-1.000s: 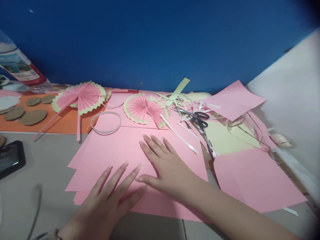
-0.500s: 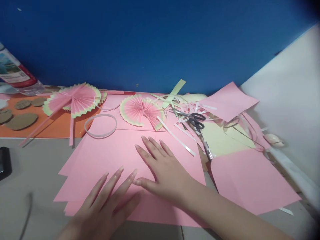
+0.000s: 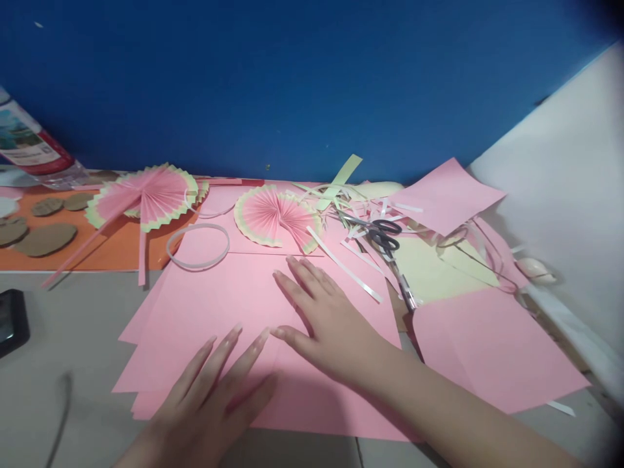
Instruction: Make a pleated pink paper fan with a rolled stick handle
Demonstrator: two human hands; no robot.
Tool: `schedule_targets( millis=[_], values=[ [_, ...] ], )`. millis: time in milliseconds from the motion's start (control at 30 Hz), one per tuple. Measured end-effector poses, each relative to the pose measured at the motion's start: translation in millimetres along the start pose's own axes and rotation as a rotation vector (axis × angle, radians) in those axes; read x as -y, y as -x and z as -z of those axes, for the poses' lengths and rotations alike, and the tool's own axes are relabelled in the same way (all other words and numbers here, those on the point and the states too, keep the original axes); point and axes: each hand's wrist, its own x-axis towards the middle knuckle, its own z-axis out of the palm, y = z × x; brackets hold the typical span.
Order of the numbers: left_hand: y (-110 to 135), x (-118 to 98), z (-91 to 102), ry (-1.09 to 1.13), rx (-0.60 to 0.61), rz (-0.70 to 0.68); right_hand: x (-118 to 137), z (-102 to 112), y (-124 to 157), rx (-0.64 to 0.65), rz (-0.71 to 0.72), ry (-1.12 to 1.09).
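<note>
Several pink paper sheets lie fanned out in front of me. My left hand is over their lower part, fingers spread, with nothing in it. Flat on the top sheet rests my right hand, its fingers apart and also holding nothing; its thumb tip is close to the left fingertips. Just beyond the hands sits a pleated pink paper fan with a green and white edge. A second fan, with pink handles, lies farther left. To the left of the fingers is a pale ring.
Black-handled scissors lie among paper strips at right. Beside them are loose pink paper and pale green paper. At left are cardboard discs, orange paper, a bottle and a black device. A blue wall stands behind.
My right hand has slid slightly up and to the right over the pink paper. The left hand has hardly moved. The view has shifted a little.
</note>
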Motion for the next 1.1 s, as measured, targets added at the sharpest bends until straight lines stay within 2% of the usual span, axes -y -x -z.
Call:
schedule_targets(
  millis=[133, 300, 500, 700, 967, 1100],
  values=[
    [-0.6, 0.2, 7.7, 0.057, 0.068, -0.039, 1.2, 3.0, -1.5, -0.025, -0.015, -0.007],
    [-3.6, -1.6, 19.4, 0.096, 0.115, -0.019, -3.0, 4.9, -5.7, -0.051, -0.032, -0.013],
    [-4.0, -0.6, 18.5, 0.08, 0.149, -0.017, -8.3, 3.5, -9.2, -0.081, -0.034, 0.004],
    [-5.5, -3.8, 20.5, 0.07, 0.198, 0.0, -3.2, 5.7, -7.2, -0.083, -0.04, 0.03],
    [-7.8, -6.5, 22.0, 0.063, 0.236, 0.016, 10.5, -1.7, 3.5, -0.025, 0.091, 0.054],
    [-6.6, -5.0, 21.7, 0.07, 0.226, 0.007, 9.8, -4.8, 4.8, -0.027, 0.093, 0.066]
  ],
)
